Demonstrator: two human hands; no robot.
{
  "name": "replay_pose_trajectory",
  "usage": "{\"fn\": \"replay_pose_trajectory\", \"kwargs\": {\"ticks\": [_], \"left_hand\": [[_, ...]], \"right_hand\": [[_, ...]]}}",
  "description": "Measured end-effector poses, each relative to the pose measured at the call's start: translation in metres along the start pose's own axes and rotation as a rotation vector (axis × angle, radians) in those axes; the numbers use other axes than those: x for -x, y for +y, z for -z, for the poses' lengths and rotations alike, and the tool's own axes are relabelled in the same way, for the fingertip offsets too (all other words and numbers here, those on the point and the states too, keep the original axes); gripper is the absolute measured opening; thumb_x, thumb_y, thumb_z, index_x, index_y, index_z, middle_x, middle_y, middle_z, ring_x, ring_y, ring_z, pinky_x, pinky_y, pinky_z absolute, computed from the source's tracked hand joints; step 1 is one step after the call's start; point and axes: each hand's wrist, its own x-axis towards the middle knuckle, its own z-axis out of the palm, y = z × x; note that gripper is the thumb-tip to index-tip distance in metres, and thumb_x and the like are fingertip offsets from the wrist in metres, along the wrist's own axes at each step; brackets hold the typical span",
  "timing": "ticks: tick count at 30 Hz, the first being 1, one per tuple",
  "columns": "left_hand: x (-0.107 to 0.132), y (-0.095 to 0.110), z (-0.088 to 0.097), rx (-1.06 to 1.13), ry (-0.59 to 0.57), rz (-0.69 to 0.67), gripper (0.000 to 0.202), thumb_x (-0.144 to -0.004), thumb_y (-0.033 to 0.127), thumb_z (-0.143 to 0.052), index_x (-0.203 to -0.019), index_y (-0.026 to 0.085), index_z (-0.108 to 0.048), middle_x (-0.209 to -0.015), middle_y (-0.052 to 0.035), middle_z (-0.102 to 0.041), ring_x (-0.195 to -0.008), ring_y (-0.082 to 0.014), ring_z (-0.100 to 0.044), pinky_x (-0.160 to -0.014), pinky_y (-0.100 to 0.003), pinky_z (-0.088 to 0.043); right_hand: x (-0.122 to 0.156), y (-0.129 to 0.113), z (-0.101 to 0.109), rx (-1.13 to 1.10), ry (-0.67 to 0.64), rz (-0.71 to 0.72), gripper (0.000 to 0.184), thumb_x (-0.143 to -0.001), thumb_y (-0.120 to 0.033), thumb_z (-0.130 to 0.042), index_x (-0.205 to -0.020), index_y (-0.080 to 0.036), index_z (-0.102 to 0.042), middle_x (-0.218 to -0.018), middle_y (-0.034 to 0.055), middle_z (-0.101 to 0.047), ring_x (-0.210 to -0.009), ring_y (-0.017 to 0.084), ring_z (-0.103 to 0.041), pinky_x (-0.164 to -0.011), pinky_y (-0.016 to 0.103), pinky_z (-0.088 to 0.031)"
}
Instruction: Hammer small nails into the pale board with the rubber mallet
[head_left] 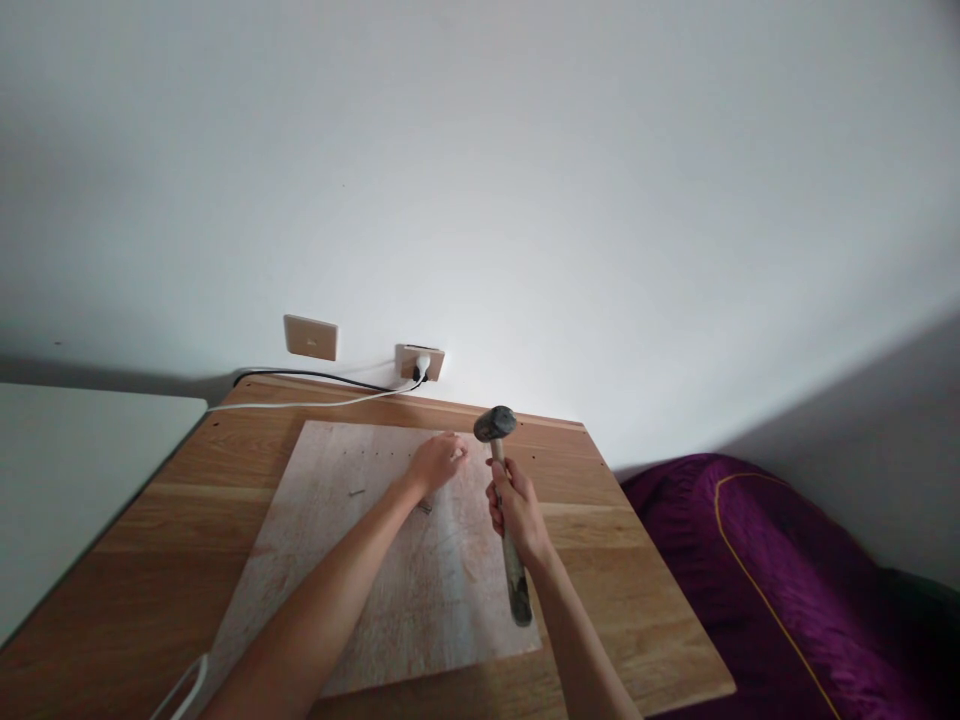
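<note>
My right hand (516,505) is wrapped around the worn wooden handle of a hammer (516,580). Its dark, blunt head (495,424) is raised, up and to the right of my left hand (437,462). The left thumb and fingers are pinched together near the far edge of a pale, scuffed board (405,600); what they hold is too small to make out. A loose nail (356,491) lies on the board, and a few more small nails (425,507) show beside my left wrist. Several dark dots form a row left of that hand.
Beneath the board is a wooden tabletop (622,590) against a white wall. White and black cords run along its back edge to a socket (421,363). A white surface (82,490) adjoins at left; purple fabric (757,570) lies at right.
</note>
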Motion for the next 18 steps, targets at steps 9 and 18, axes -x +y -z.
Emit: {"fn": "replay_pose_trajectory", "kwargs": {"ticks": [9,18], "left_hand": [[0.003,-0.005,-0.005,0.044,0.085,-0.001,0.054,-0.079,0.029,-0.081,-0.129,0.020,-0.064,-0.129,-0.0122,-0.068,-0.118,-0.0289,-0.067,-0.100,-0.036,-0.052],[0.000,-0.008,-0.004,0.034,0.072,-0.026,0.008,-0.088,0.026,-0.072,-0.086,0.018,-0.072,-0.097,-0.0069,-0.073,-0.091,-0.0216,-0.068,-0.085,-0.031,-0.050]], "right_hand": [[-0.004,0.023,-0.008,0.177,-0.019,-0.088,0.050,-0.082,-0.069,-0.057,-0.100,-0.023,-0.054,-0.055,-0.0110,-0.048,-0.035,0.008,-0.041,-0.031,0.019,-0.029],[0.012,0.047,0.006,-0.004,0.065,-0.104,0.060,-0.075,-0.075,-0.059,-0.105,-0.023,-0.051,-0.056,-0.0135,-0.044,-0.035,0.007,-0.036,-0.031,0.019,-0.026]]}}
